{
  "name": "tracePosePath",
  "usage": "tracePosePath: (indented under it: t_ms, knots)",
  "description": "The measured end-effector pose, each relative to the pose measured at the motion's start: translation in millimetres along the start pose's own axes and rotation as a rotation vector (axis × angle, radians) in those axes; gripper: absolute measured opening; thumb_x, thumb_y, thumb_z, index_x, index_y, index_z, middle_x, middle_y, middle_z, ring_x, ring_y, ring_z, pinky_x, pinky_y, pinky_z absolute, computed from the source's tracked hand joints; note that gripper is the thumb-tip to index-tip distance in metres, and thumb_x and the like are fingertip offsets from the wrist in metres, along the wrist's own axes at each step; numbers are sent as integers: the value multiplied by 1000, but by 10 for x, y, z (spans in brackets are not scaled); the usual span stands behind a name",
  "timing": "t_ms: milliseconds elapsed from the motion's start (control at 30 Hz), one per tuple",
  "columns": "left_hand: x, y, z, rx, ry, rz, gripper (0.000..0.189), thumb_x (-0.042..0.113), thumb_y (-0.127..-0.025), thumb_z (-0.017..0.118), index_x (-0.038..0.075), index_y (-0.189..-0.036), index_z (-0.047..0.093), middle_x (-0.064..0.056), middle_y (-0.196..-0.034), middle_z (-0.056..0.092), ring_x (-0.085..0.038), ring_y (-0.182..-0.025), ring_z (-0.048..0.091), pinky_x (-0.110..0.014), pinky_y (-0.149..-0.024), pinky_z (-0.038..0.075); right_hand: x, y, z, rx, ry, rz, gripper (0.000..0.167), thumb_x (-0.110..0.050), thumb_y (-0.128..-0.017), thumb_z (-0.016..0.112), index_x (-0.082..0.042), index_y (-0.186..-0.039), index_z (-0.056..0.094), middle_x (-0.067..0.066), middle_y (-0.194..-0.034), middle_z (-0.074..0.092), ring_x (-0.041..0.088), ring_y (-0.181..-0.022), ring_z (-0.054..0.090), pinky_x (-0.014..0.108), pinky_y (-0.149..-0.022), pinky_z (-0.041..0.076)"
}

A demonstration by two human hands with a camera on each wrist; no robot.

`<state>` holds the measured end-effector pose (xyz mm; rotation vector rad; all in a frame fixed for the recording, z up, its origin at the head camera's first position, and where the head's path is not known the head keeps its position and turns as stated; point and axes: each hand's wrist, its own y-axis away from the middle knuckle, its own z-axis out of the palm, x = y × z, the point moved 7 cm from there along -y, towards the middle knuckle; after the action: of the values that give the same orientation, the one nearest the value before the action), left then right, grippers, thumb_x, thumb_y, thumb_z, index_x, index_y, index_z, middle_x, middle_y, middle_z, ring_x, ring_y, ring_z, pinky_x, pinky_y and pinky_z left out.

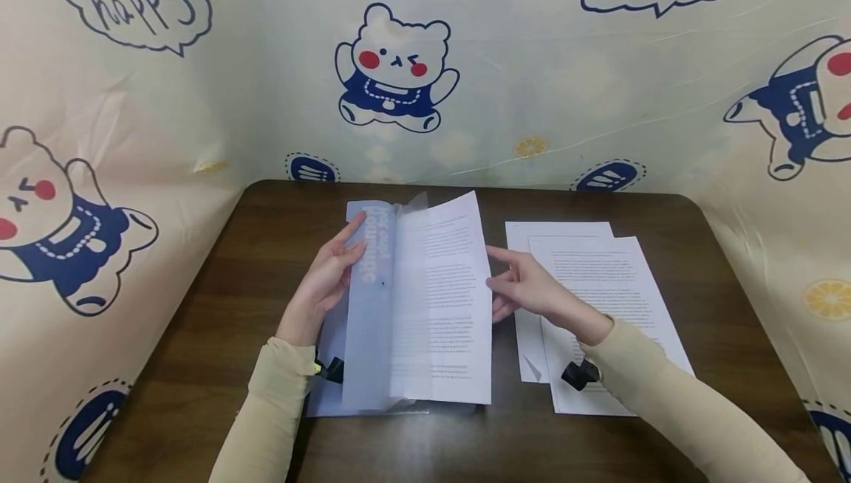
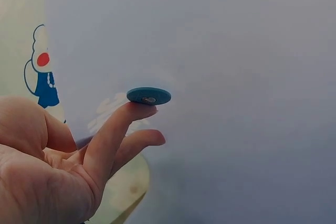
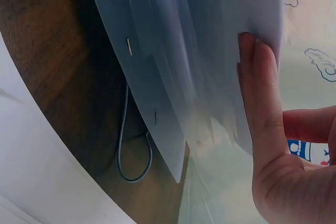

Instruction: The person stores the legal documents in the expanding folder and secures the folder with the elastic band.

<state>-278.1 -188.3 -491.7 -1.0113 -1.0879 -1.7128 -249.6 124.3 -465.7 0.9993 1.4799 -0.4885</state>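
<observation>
A translucent blue folder with pale lettering stands partly open on the table, clear sleeves inside it. My left hand pinches the edge of its cover; in the left wrist view a round blue-green button on the cover sits by a fingertip. At the other side my right hand pinches the right edge of a printed sheet, which is raised at an angle over the folder. Close up, the right hand's fingers lie along the back of this paper. Whether several sheets are together, I cannot tell.
To the right, loose printed sheets overlap on the dark wooden table, under my right forearm. A thin cord loop hangs from the folder's edge near two staples. Behind the table hangs a patterned curtain.
</observation>
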Motion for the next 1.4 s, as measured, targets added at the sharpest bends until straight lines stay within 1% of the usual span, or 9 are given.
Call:
tracePosePath:
  t_ms: [233,333,600,767,967,1100,1167,1300,1400]
  knots:
    - [23,-22,21,-20,8,14,65,12,-119,40,24,-179,15,13,-119,76,0,-96,76,-17,-84,64,-18,93,-154,29,12,-5,74,2,-108,56,9,-172,18,34,-113,79,18,-76,83,36,-76,70]
    - [27,-29,30,-17,6,21,65,11,-119,39,23,-179,14,13,-116,77,0,-94,75,-17,-82,64,-16,85,-156,12,-1,3,74,3,-108,56,8,-172,18,35,-115,79,18,-78,83,36,-77,71]
    - [15,-21,98,-28,7,21,65,10,-120,38,22,-179,14,12,-114,77,-1,-92,76,-18,-79,65,26,-38,-16,-41,-70,2,75,4,-109,53,5,-173,16,38,-125,74,20,-86,85,36,-79,71]
    - [20,-9,121,-14,1,32,65,8,-119,37,21,-179,14,12,-112,77,-1,-91,76,-18,-78,65,51,-120,98,-53,-82,-2,74,4,-110,53,5,-173,15,38,-125,74,25,-90,85,41,-82,71]
    - [-8,-5,171,-24,-7,38,64,10,-119,38,23,-178,16,11,-104,75,-1,-80,71,-15,-71,61,64,-214,256,-70,-108,2,75,3,-109,55,3,-174,17,37,-127,74,24,-88,85,47,-85,70]
    - [-15,-4,220,-36,-6,43,64,9,-119,39,23,-178,17,11,-102,74,-1,-79,70,-15,-69,60,54,-262,351,-84,-125,-3,74,3,-109,55,2,-174,19,38,-126,74,19,-83,84,39,-80,71]
    - [-19,-6,237,-34,-4,46,65,9,-119,39,22,-178,18,11,-98,73,-1,-76,69,-14,-65,57,57,-280,384,-84,-130,2,74,4,-109,55,2,-174,19,39,-124,74,17,-80,83,38,-79,71]
    - [-29,-6,248,-22,0,46,65,8,-119,39,23,-178,18,11,-90,71,-1,-70,65,-12,-58,51,79,-304,425,-76,-118,16,74,6,-109,55,2,-174,20,38,-121,76,16,-78,83,38,-78,71]
    - [-38,-1,246,-13,9,41,64,8,-119,39,23,-178,19,11,-90,72,-1,-71,66,-13,-61,53,109,-324,456,-63,-108,22,74,6,-108,57,3,-173,21,37,-119,77,18,-78,83,39,-78,70]
